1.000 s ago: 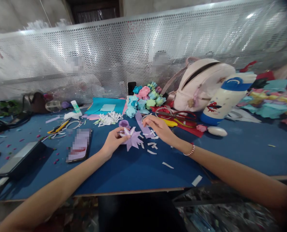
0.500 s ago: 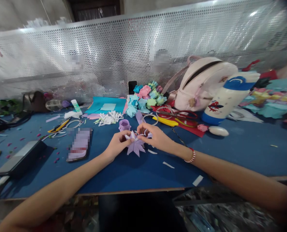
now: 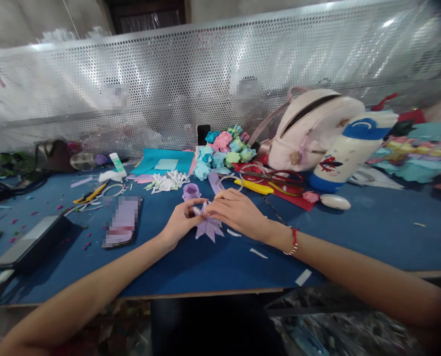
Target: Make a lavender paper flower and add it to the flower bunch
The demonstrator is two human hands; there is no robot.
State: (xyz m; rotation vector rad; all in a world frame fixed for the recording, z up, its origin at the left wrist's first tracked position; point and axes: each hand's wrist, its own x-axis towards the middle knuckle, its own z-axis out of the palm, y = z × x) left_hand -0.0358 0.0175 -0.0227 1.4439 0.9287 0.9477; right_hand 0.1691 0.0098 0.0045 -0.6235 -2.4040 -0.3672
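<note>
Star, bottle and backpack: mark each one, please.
Star (image 3: pixel 208 230), head view, on its near spikes.
Bottle (image 3: pixel 347 155), head view, on its white body.
Backpack (image 3: pixel 315 122), head view, on its front panel.

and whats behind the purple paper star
A purple paper ring stands beyond the star, slightly left. The left hand and right hand hide much of what lies directly behind it.

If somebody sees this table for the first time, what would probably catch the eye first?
Most likely the pointed lilac paper star, near the middle, held in the left hand with the right hand partly over it. Behind it sits a colourful heap of crumpled paper. To the right, a pale backpack has a blue-capped bottle beside it.
</note>
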